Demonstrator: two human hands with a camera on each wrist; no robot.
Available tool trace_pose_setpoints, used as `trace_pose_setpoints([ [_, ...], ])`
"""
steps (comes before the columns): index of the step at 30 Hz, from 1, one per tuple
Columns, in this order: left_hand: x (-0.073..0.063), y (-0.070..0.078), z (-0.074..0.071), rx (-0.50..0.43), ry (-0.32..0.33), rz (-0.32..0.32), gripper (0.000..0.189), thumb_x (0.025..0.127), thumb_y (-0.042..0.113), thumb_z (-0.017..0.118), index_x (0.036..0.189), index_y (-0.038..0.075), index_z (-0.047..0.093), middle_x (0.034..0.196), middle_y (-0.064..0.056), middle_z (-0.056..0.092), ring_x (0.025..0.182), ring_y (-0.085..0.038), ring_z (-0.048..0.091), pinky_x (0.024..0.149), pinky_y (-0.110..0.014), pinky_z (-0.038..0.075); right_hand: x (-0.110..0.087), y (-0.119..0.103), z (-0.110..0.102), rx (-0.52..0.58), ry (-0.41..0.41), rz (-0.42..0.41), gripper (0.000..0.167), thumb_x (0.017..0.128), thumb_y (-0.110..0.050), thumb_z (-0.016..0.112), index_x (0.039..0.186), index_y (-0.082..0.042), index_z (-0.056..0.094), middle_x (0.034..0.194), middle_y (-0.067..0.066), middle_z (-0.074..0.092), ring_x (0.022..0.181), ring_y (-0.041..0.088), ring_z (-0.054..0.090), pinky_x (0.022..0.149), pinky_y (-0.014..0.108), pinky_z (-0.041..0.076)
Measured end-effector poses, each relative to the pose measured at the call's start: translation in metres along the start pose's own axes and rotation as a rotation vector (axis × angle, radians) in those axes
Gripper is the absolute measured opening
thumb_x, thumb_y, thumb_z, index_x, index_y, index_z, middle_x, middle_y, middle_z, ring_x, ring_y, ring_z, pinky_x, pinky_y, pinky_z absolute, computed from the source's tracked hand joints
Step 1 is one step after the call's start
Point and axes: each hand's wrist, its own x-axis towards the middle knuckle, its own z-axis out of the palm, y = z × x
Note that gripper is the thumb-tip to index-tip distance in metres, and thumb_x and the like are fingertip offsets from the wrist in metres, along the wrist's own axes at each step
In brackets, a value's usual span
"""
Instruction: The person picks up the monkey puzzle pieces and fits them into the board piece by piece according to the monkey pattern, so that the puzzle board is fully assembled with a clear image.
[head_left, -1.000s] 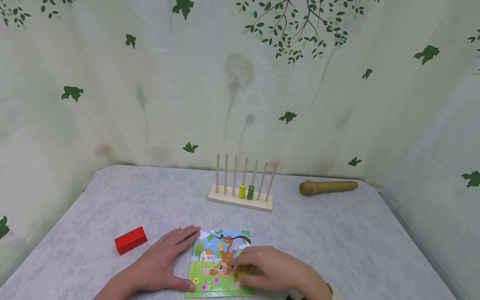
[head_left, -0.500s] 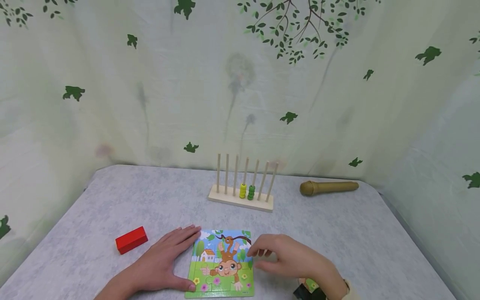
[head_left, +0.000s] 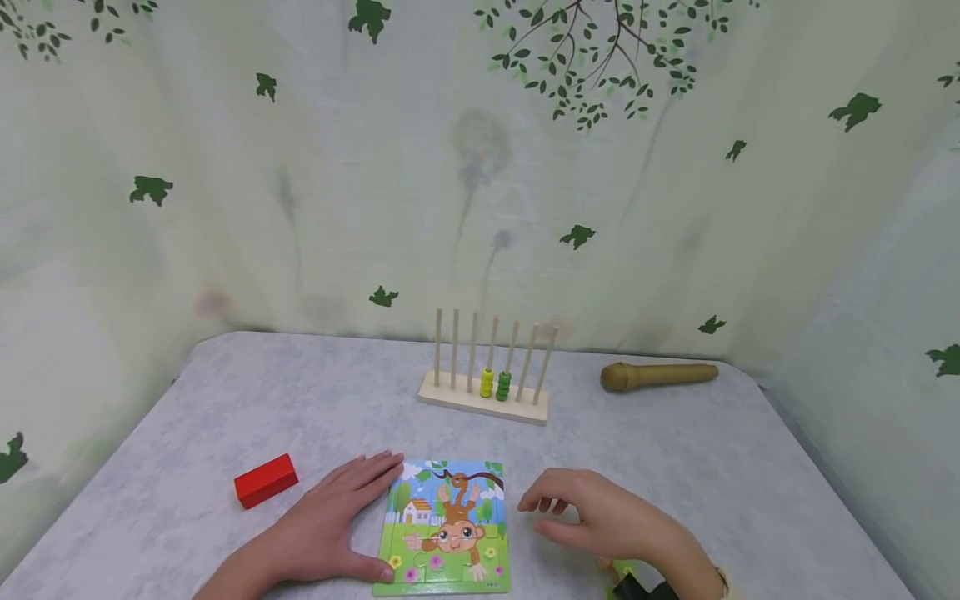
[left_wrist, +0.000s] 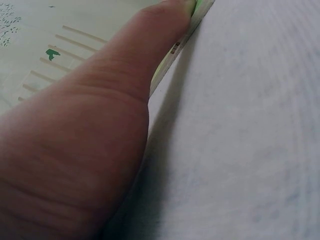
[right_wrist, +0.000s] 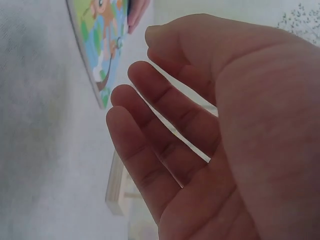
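Observation:
A square jigsaw puzzle [head_left: 442,533] with a monkey hanging from a branch lies on the table, its pieces fitted together in the frame. My left hand [head_left: 333,521] rests along its left side, fingertips at the top left corner and thumb on the lower left edge. To the right of the puzzle, my right hand [head_left: 600,512] is held apart from it with loosely bent fingers. The right wrist view shows that palm and its fingers [right_wrist: 165,95] holding nothing. Under the right wrist, a second colourful picture piece [head_left: 626,570] is mostly hidden by the arm and the black wrist camera.
A red block [head_left: 266,481] lies left of the left hand. Behind the puzzle stands a wooden bead rack [head_left: 480,403] with upright pegs and yellow and green beads. A brown wooden microphone-shaped stick [head_left: 660,376] lies at the back right, before a leaf-printed curtain [head_left: 480,167].
My right hand has lifted off the puzzle's right part and drawn away to the right, uncovering the whole picture. The left hand has stayed at the puzzle's left edge.

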Motion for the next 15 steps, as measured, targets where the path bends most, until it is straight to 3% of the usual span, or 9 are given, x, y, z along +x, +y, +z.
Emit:
trace_pose_setpoints([
  [4,0.0,-0.002,0.002,-0.005,0.001,-0.005,0.115,0.068,0.092,0.062,0.16,0.028,0.039,0.167,0.013,0.032,0.152,-0.024,0.032,0.115,-0.062,0.036,-0.009,0.006,0.001,0.009,0.011,0.044,0.018,0.101,-0.026,0.069,0.119,-0.023,0.071,0.113,-0.013,0.07,0.097,-0.001,0.061,0.083,0.027,0.056],
  [15,-0.001,0.001,-0.001,-0.001,-0.011,-0.006,0.115,0.069,0.092,0.062,0.16,0.026,0.039,0.167,0.01,0.032,0.151,-0.027,0.033,0.113,-0.064,0.038,-0.031,0.024,0.001,0.061,0.037,0.061,0.022,0.099,-0.032,0.071,0.119,-0.024,0.069,0.113,-0.012,0.069,0.096,0.003,0.062,0.081,0.026,0.056],
])
